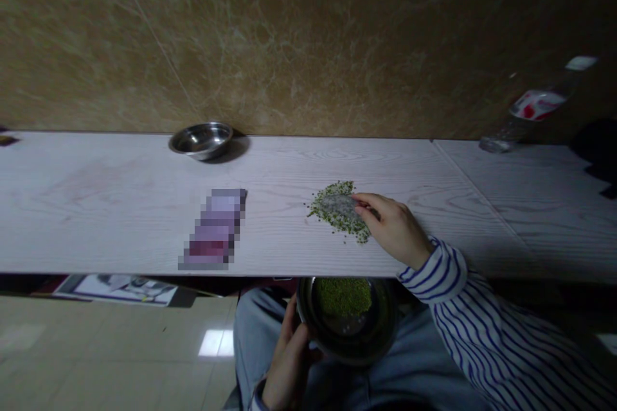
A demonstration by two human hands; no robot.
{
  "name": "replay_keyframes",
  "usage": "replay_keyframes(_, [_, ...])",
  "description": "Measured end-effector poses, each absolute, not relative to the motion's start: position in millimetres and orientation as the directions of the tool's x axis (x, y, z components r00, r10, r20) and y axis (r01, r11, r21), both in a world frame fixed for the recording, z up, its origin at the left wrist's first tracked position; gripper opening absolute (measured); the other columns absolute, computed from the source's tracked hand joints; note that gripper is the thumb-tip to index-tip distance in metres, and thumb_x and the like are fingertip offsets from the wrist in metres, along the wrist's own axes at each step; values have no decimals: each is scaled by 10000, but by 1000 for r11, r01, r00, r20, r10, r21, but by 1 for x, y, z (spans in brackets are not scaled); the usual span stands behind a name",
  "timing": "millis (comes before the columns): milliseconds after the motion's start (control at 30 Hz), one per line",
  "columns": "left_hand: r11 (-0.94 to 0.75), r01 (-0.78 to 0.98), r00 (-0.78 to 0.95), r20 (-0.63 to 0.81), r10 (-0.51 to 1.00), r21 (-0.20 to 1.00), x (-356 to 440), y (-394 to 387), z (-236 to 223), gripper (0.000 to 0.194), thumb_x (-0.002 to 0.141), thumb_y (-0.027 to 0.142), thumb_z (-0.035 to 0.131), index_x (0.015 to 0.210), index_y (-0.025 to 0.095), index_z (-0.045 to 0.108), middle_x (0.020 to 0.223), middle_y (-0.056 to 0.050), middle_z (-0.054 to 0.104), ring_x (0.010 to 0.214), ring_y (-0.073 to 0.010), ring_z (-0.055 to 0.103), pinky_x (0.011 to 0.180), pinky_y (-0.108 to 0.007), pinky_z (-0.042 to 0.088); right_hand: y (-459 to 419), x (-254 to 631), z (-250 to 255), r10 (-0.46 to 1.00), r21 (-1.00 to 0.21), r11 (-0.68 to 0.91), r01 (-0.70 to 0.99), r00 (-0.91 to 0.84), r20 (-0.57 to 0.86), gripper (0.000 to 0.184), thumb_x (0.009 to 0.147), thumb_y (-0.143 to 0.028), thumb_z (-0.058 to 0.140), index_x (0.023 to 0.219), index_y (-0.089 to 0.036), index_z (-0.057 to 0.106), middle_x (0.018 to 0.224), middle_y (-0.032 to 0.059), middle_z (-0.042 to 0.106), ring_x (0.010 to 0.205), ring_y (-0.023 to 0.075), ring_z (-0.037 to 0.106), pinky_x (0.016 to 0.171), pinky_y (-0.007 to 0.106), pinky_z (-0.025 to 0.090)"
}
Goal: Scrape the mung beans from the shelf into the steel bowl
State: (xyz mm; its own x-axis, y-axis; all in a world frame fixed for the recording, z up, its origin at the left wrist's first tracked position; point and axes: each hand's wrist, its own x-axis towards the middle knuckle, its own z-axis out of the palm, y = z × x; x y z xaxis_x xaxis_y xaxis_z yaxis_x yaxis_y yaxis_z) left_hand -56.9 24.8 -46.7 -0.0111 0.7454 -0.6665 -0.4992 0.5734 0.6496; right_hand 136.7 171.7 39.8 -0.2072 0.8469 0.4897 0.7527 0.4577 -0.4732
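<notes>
My left hand (289, 359) grips the left rim of a metal bowl (311, 334), held over my lap below the table edge. Small green beans (344, 297), which look like mung beans, lie in the bowl's far part. On the table, more green beans (354, 228) are spread in a loose heap, mixed with paler bits. My right hand (393, 225) reaches in from the right, thumb and fingers pinched on a greyish, flat-looking piece (337, 205) that lies over the heap. I cannot make out what kind of thing this piece is.
A second metal bowl (202, 141) stands by the wall at the back left. Left of the heap lies a pixelated flat rectangle (214, 228). A clear plastic bottle (530, 106) stands at the back right, near a dark object (598, 151). The table's front edge (120, 273) runs above my lap.
</notes>
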Motion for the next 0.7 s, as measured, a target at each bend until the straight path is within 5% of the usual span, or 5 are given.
replay_keyframes(400, [545,-530,-19,-652,758,649,-58,21,-53,796,686,298,644,1431,277,367,1309,-69,585,857,-222,590,544,-262,453,150,133,41,843,-458,490,742,-269,466,248,888,-178,536,1090,-220,674,1032,53,741,935,199,693,850,356,551])
replay_keyframes(700, [556,-507,-18,-653,757,659,-58,21,-47,808,683,295,614,1446,283,347,1287,-71,596,1039,-293,573,589,-292,479,153,138,41,831,-431,475,767,-230,507,251,893,-175,522,1099,-197,663,1040,65,736,933,203,690,841,362,551])
